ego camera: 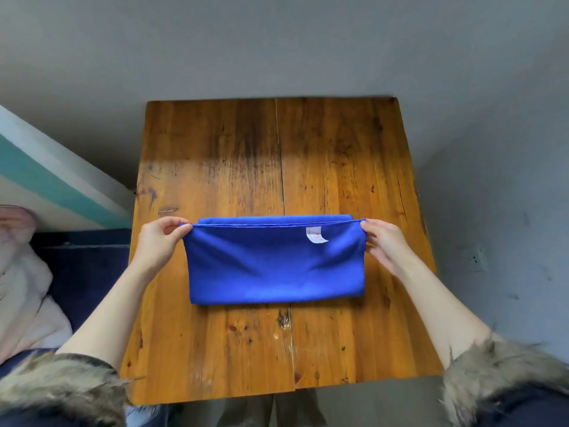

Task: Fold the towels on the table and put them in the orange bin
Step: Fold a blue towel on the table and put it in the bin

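**Blue towel held by both far corners**

Grey floor surrounds a wooden worktop (323,149) of worn orange-brown planks. On its near half lies a blue towel (274,269), folded over on itself with the fold line toward the person and the open edges on the far side. A small white label (315,235) shows near the far right corner. The left hand (161,238) has its grip closed on the far left corner, thumb and fingers pinching the cloth. The right hand (385,241) pinches the far right corner the same way. Both forearms come out of fur-trimmed sleeves (505,374). A pale pink cloth (21,288) lies off to the left, beside the worktop.
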Motion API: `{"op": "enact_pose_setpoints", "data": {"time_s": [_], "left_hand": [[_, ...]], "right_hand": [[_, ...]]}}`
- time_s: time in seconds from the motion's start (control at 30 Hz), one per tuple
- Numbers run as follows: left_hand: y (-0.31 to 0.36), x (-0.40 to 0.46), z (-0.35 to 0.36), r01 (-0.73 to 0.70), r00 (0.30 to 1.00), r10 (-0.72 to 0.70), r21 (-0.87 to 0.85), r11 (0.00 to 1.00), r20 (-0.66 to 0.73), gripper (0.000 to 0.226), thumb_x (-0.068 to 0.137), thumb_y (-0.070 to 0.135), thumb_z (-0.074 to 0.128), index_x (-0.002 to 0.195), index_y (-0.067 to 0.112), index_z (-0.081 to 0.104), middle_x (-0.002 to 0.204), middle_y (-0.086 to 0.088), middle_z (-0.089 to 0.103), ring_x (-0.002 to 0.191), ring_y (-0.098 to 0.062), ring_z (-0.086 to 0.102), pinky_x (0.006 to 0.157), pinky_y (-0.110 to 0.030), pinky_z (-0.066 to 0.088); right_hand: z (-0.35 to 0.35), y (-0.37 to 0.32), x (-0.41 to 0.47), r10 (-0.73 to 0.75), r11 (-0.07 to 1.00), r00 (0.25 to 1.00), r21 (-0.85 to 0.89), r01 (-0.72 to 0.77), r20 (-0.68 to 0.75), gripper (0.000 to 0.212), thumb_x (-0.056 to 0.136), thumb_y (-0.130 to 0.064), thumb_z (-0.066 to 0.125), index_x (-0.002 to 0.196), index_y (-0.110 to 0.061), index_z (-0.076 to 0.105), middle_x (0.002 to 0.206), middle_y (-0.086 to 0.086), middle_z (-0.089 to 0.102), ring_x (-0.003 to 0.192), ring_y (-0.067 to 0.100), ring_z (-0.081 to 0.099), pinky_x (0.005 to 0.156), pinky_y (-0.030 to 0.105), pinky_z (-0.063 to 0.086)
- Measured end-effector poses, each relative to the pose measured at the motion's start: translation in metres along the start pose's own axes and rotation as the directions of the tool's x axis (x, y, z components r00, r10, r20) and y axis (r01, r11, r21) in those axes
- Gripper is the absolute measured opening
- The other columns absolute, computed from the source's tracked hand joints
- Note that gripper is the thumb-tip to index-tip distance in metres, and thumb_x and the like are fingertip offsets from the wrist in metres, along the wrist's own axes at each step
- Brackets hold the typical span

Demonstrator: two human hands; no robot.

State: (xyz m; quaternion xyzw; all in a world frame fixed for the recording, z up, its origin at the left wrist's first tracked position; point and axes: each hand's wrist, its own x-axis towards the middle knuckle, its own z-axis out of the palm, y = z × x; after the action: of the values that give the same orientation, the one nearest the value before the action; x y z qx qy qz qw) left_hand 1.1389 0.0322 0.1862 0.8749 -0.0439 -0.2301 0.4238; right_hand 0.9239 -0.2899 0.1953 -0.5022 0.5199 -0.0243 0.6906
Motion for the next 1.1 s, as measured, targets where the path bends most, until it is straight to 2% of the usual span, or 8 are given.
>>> {"op": "enact_pose_setpoints", "data": {"time_s": [0.2, 0.43, 0.53, 0.6, 0.73, 0.83, 0.97, 1.1], "left_hand": [[-0.003, 0.023, 0.01, -0.014, 1.0, 0.014, -0.014, 1.0, 0.009, 0.003, 0.087, 0.014, 0.063, 0.088, 0.015, 0.066, 0.086, 0.0, 0.065, 0.082, -0.012, 0.058, 0.079, -0.028, 0.044], [-0.028, 0.058, 0.024, 0.028, 0.999, -0.031, 0.103, 0.994, 0.025, 0.007, 0.087, 0.021, 0.063, 0.086, 0.018, 0.069, 0.082, -0.002, 0.067, 0.074, -0.011, 0.059, 0.078, -0.032, 0.049], [-0.038, 0.069, 0.038, 0.061, 0.998, -0.059, 0.102, 0.993, -0.019, 0.013, 0.085, 0.022, 0.065, 0.089, 0.011, 0.071, 0.074, -0.002, 0.066, 0.054, -0.001, 0.054, 0.06, -0.015, 0.047], [-0.039, 0.072, 0.044, 0.092, 0.995, -0.089, 0.102, 0.99, -0.034, 0.011, 0.085, 0.023, 0.065, 0.09, 0.014, 0.069, 0.081, -0.008, 0.068, 0.057, -0.008, 0.057, 0.061, -0.02, 0.048], [-0.038, 0.056, 0.052, -0.012, 0.979, 0.081, 0.345, 0.939, -0.186, 0.031, 0.087, 0.023, 0.06, 0.117, 0.013, 0.057, 0.109, -0.017, 0.056, 0.102, -0.032, 0.053, 0.09, -0.042, 0.042], [-0.022, 0.021, 0.077, -0.236, 0.911, 0.377, 0.535, 0.811, -0.169, 0.041, 0.089, 0.019, 0.054, 0.129, 0.013, 0.049, 0.128, -0.018, 0.047, 0.121, -0.036, 0.042, 0.097, -0.051, 0.032], [-0.012, -0.013, 0.136, -0.512, 0.825, 0.526, 0.666, 0.543, 0.205, 0.049, 0.091, 0.034, 0.044, 0.137, 0.021, 0.046, 0.149, -0.013, 0.033, 0.139, -0.038, 0.027, 0.109, -0.06, 0.018], [-0.032, -0.002, 0.154, -0.451, 0.875, 0.424, 0.715, 0.534, 0.235, 0.056, 0.092, 0.048, 0.031, 0.144, 0.028, 0.034, 0.155, -0.008, 0.021, 0.143, -0.034, 0.015, 0.111, -0.061, 0.005]], "right_hand": [[0.004, 0.0, 0.027, -0.04, 0.994, 0.997, -0.108, 0.033, -0.064, 0.014, 0.094, -0.009, 0.049, 0.102, -0.008, 0.06, 0.093, 0.006, 0.064, 0.081, 0.015, 0.057, 0.069, 0.027, 0.046], [0.011, 0.01, 0.06, -0.107, 0.963, 0.986, -0.26, 0.072, -0.124, 0.013, 0.093, -0.014, 0.053, 0.097, -0.012, 0.065, 0.097, 0.004, 0.067, 0.087, 0.016, 0.06, 0.074, 0.027, 0.047], [0.016, 0.022, 0.075, -0.134, 0.954, 0.972, -0.289, 0.075, -0.191, 0.017, 0.092, -0.015, 0.055, 0.103, -0.008, 0.066, 0.093, 0.001, 0.066, 0.083, 0.013, 0.059, 0.064, 0.021, 0.045], [0.02, 0.028, 0.081, -0.185, 0.926, 0.949, -0.368, 0.082, -0.255, 0.017, 0.09, -0.015, 0.057, 0.103, -0.009, 0.067, 0.099, 0.005, 0.066, 0.089, 0.016, 0.059, 0.072, 0.025, 0.045], [0.031, 0.036, 0.071, -0.56, 0.656, 0.772, -0.73, 0.191, -0.301, 0.024, 0.091, -0.019, 0.055, 0.112, -0.009, 0.064, 0.114, 0.014, 0.057, 0.107, 0.029, 0.052, 0.094, 0.033, 0.035], [0.058, 0.051, 0.045, -0.784, 0.376, 0.62, -0.821, 0.43, -0.034, 0.032, 0.093, -0.014, 0.047, 0.121, -0.003, 0.059, 0.122, 0.017, 0.056, 0.116, 0.033, 0.051, 0.101, 0.043, 0.036], [0.103, 0.085, 0.024, -0.742, 0.067, 0.591, -0.841, 0.537, 0.318, 0.047, 0.092, -0.023, 0.044, 0.136, -0.007, 0.047, 0.143, 0.016, 0.043, 0.136, 0.033, 0.035, 0.112, 0.057, 0.021], [0.102, 0.105, 0.037, -0.686, -0.044, 0.626, -0.88, 0.474, 0.371, 0.055, 0.09, -0.031, 0.049, 0.14, -0.01, 0.041, 0.149, 0.016, 0.033, 0.139, 0.034, 0.028, 0.112, 0.057, 0.019]]}}
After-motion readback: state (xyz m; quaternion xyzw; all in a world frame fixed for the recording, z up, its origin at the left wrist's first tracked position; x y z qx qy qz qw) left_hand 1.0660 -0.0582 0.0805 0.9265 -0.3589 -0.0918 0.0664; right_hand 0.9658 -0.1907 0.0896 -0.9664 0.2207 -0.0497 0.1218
